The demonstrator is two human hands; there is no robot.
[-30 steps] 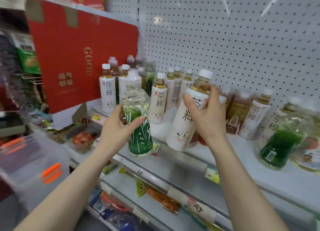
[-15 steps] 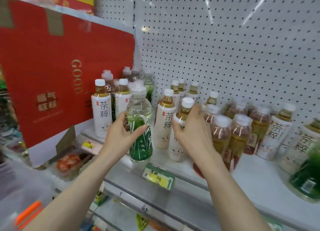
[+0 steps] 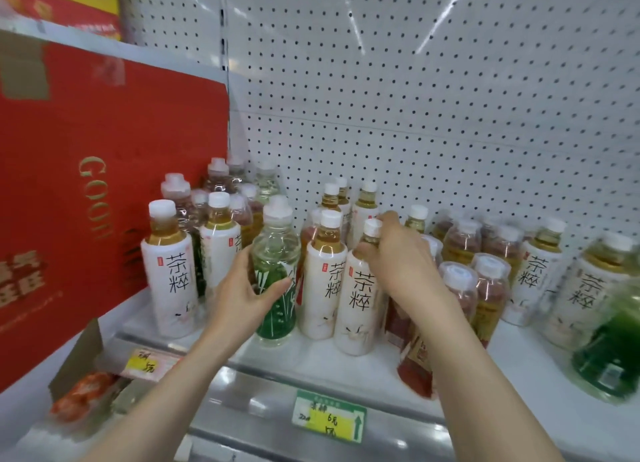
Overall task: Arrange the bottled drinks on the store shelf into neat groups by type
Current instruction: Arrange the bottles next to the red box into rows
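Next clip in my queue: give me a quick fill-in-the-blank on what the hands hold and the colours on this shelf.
The left hand grips a clear bottle whose label is ____.
The right hand grips the top of a tea bottle whose label is ____.
The big carton left of the bottles is ____.
Missing words: green; white; red.
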